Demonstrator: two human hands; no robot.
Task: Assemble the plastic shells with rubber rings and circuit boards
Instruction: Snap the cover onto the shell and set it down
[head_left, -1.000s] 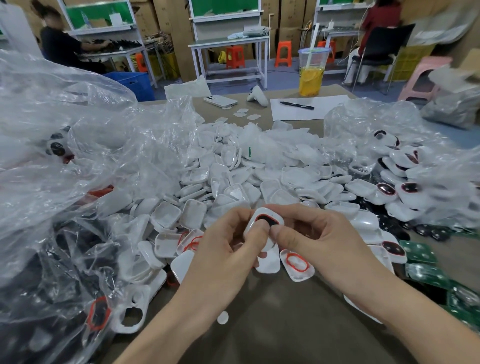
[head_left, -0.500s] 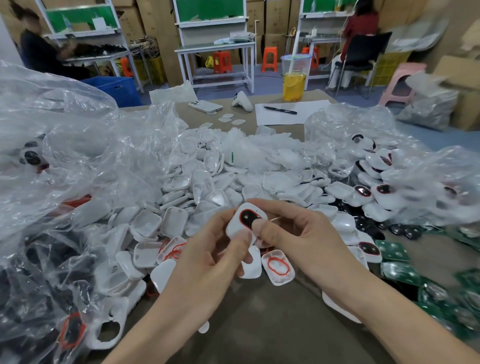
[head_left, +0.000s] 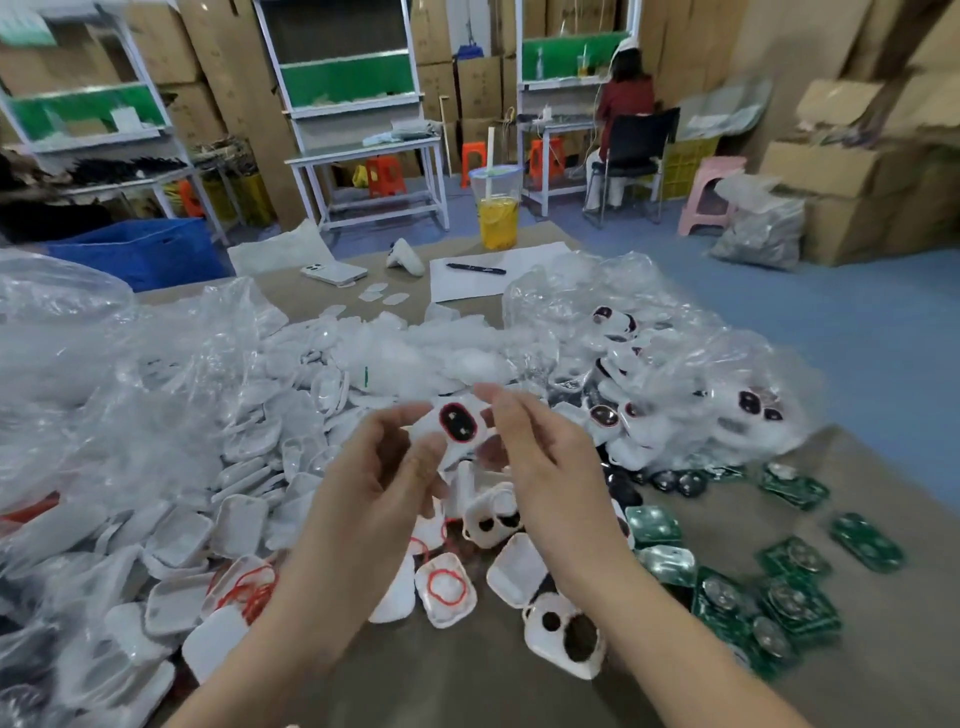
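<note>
I hold a white plastic shell (head_left: 458, 427) up above the table; a red rubber ring and a dark insert sit in its oval opening. My left hand (head_left: 374, 499) grips its lower left with thumb in front and fingers behind. My right hand (head_left: 545, 467) pinches its right edge with curled fingers. Below them lie loose shells, one with a red ring (head_left: 447, 587) lying in it, and one with two dark holes (head_left: 563, 636). Green circuit boards (head_left: 795, 608) are spread at the right.
A big pile of empty white shells (head_left: 249, 447) and clear plastic bags (head_left: 78, 364) fills the left. A bag of fitted shells (head_left: 675, 384) lies at the right. A drink cup (head_left: 497, 213), phone (head_left: 335, 273) and pen (head_left: 475, 268) sit at the far edge.
Both hands have lifted the shell higher and farther from me, and the view has tilted up. The shell now faces me more squarely.
</note>
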